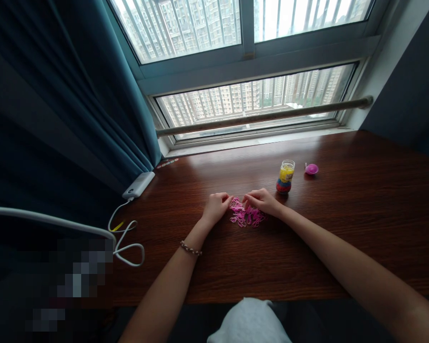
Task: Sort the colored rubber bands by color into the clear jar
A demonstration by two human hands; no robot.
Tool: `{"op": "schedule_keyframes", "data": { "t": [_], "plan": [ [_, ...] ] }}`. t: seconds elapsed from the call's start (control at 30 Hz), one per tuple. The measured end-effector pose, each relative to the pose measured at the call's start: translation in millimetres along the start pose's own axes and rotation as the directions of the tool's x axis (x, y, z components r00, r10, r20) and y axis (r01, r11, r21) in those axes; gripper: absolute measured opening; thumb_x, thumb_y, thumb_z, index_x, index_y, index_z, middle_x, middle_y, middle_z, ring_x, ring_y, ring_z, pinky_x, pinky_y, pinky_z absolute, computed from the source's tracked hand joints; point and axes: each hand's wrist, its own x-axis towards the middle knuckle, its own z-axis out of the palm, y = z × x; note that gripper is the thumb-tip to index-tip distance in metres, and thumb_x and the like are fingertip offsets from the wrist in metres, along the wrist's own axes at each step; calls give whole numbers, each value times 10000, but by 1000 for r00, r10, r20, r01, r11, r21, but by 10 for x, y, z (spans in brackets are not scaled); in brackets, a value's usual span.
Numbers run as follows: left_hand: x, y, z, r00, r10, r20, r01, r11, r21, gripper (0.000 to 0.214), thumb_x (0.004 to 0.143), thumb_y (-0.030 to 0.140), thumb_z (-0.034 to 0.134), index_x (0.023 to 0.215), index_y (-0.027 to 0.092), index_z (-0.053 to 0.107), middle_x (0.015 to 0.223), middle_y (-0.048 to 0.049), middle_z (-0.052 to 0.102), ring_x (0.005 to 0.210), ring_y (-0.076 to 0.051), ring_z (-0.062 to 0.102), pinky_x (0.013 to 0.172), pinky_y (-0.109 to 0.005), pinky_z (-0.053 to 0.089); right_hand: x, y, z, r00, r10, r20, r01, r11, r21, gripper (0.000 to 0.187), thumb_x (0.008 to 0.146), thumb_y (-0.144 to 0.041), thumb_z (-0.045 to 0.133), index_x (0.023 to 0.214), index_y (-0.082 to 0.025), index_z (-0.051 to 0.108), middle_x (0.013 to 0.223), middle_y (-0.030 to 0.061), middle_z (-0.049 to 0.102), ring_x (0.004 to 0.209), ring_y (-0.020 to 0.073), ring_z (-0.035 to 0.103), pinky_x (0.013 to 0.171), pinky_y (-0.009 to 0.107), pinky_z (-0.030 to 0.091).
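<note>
A small heap of pink rubber bands (246, 216) lies on the dark wooden desk (307, 247). My left hand (217, 206) rests at the heap's left edge with its fingers curled in a pinch on a band. At the heap's upper right, my right hand (261, 200) has its fingers bent down and pinched into the bands. A beaded bracelet (190, 248) sits on my left wrist. What each pinch holds is too small to see clearly.
A small clear jar (285, 176) with yellow, blue and red contents stands just behind my right hand. Its pink lid (311, 168) lies to the right. A white power bank (138, 184) with a looped white cable (127, 238) sits at the left. Teal curtain (93, 95) and window behind.
</note>
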Motion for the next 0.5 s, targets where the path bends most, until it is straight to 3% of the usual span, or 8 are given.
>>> {"op": "schedule_keyframes", "data": {
  "t": [0.17,0.3,0.37,0.5],
  "plan": [
    [1,-75,31,998,-63,3,63,996,-62,309,762,399,503,604,156,610,504,-11,594,435,-105,504,510,-211,372,-1,34,-5,993,47,-107,-48,999,-13,459,841,-480,377,759,-124,657,586,39,654,465,104,544,469,203,419],
    [1,-48,32,997,-62,53,70,984,-164,285,767,391,503,649,158,617,549,-10,623,422,-103,542,501,-211,408,1,-17,-20,998,-67,-18,66,996,-55,425,860,-437,370,786,-153,678,782,54,684,706,140,602,635,227,455],
    [1,-13,32,994,-62,89,80,971,-226,266,760,384,519,667,157,622,553,-10,626,453,-114,568,493,-208,424,-1,-36,-12,994,-111,22,113,987,-110,409,863,-420,378,768,-171,688,785,46,686,772,150,599,721,243,442],
    [3,38,44,985,-98,141,146,909,-389,220,744,348,549,714,142,622,617,-32,649,538,-137,613,497,-214,469,-8,-17,2,997,-55,-59,47,990,-135,432,860,-438,375,747,-160,685,673,43,670,604,129,586,640,238,446]
  ]
}}
